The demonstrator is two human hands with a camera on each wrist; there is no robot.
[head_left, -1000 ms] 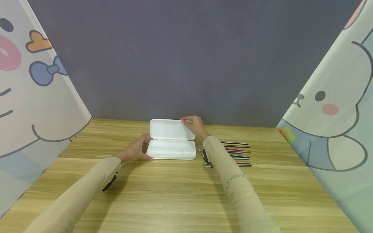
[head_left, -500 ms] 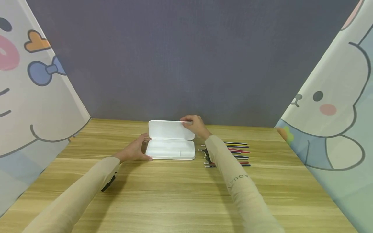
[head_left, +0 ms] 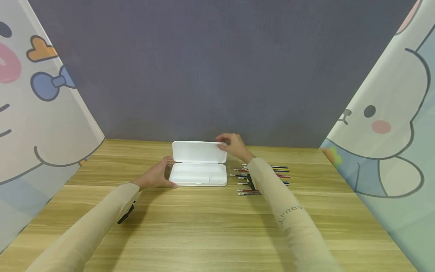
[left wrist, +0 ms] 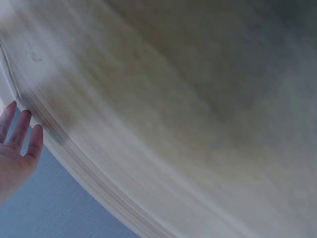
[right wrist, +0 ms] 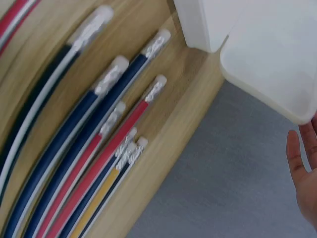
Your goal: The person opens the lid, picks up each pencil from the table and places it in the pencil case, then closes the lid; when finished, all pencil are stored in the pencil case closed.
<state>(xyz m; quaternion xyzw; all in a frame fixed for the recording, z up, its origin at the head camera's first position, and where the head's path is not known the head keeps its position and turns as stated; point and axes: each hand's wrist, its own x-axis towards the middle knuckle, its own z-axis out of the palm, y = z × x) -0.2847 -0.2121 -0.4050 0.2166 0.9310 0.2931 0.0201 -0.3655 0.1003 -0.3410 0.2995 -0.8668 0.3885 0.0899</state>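
Note:
A white plastic pencil case [head_left: 198, 174] lies on the wooden table, its lid [head_left: 198, 152] raised at the back. No pencils show in its compartments. My left hand [head_left: 157, 175] holds the case's left end, thumb at the front corner and fingers towards the hinge; in the left wrist view the left hand [left wrist: 17, 156] is partly cut off. At the lid's top right corner is my right hand [head_left: 235, 146], thumb and fingers loosely parted about the edge. The right wrist view shows straight fingers [right wrist: 296, 153] beside the lid corner.
Several pencils [head_left: 249, 190] with white erasers lie right of the case, partly under the right forearm; they are red, dark blue, black and yellow. A grey wall [head_left: 217, 75] stands behind the table [head_left: 190, 226]. Cartoon-printed panels [head_left: 384, 151] flank both sides.
My right hand has slid a little to the right along the lid's top edge, its fingers loosening. The lid has tipped slightly. My left hand has stayed put.

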